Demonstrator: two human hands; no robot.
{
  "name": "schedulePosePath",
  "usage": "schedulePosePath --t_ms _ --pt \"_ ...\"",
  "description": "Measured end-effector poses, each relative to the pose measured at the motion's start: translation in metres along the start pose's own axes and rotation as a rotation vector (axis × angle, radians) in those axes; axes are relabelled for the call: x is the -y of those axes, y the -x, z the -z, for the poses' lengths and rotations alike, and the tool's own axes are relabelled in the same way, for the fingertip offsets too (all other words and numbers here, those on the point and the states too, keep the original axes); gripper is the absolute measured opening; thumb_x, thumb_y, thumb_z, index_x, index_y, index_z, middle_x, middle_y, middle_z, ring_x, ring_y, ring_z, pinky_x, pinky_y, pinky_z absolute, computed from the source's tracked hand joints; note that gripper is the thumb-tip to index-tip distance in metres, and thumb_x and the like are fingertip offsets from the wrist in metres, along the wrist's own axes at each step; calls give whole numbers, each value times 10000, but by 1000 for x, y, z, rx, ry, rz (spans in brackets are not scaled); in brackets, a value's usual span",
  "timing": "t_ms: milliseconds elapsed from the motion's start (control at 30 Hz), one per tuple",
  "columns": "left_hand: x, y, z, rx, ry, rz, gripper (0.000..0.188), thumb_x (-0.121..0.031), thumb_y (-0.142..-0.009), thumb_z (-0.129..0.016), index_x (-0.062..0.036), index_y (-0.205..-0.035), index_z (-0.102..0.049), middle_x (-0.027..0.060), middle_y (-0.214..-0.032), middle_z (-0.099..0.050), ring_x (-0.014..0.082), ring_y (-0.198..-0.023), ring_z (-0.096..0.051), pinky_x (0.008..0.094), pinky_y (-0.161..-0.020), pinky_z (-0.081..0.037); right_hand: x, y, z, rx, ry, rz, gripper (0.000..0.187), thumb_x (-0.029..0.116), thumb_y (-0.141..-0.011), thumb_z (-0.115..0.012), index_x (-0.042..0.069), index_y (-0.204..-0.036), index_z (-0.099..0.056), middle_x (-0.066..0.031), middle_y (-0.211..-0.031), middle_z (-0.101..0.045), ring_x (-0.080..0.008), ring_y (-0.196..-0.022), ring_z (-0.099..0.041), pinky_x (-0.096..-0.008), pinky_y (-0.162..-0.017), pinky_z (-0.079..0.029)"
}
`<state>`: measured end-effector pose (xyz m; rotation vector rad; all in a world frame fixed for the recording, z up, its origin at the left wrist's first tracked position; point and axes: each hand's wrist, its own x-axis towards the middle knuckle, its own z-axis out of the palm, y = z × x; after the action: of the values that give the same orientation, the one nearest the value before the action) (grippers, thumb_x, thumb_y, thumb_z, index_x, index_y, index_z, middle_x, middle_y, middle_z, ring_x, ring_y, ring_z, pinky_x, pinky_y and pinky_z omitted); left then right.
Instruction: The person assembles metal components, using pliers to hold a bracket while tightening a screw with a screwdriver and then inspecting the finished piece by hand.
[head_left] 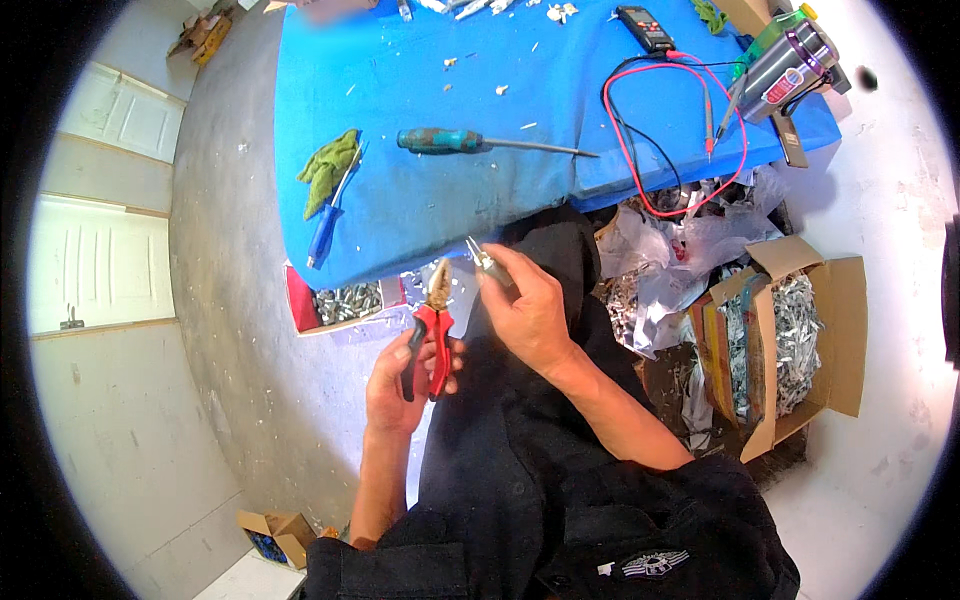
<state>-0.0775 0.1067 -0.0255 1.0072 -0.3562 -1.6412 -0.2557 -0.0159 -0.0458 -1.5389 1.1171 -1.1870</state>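
Observation:
My left hand (393,388) is closed around the handles of a pair of red and black combination pliers (437,325), whose jaws point up toward the table edge. Just right of the jaws, my right hand (535,315) pinches a small grey metal piece (490,265) with two thin prongs sticking out of its far end. The prongs and the plier jaws are apart. Beyond both hands, a screwdriver (440,141) with a teal handle lies on the blue-covered table (400,210). At the table's left side a blue-handled screwdriver (326,235) rests against a green cloth (328,172).
A multimeter (646,29) with red and black leads lies at the back right, near a steel flask (790,72). Under the table's right side stands a cardboard box (845,340) of metal scraps. A red box (301,298) holding small metal parts sits below the table's front left.

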Motion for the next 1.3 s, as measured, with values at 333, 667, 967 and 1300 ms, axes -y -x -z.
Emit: schedulePosePath --t_ms 333,667,967,1300 --pt "25 4 -21 -224 -287 -8 503 -90 -907 -706 14 -1376 -560 115 -1096 -705 187 -928 -681 340 -774 -570 -9 18 -8 144 -109 -160 326 57 -946 -699 -40 -1255 -658 -152 -1096 -761 -161 -957 -725 -315 -847 -576" --pt "37 2 -1 -60 -681 169 402 -72 -936 -672 18 -1324 -615 93 -1133 -716 173 -931 -694 311 -771 -581 -25 31 -19 172 -451 -262 308 67 -985 -681 -55 -1260 -615 -96 -977 -744 -106 -867 -689 -280 -759 -568" --pt "31 15 -23 74 -187 242 562 -376 -861 -699 26 -1247 -631 144 -998 -722 110 -697 -617 209 -438 -382 -15 24 -5 262 -625 -483 327 62 -996 -684 -51 -1289 -594 -82 -1014 -733 -97 -884 -683 -261 -759 -555" --pt "25 17 -36 -216 -648 184 476 -67 -912 -587 57 -1371 -561 151 -1190 -693 213 -1019 -688 332 -645 -609 -13 22 -6 93 -44 -65 318 75 -903 -748 -17 -1195 -665 -212 -1022 -748 -342 -899 -755 -380 -785 -583"
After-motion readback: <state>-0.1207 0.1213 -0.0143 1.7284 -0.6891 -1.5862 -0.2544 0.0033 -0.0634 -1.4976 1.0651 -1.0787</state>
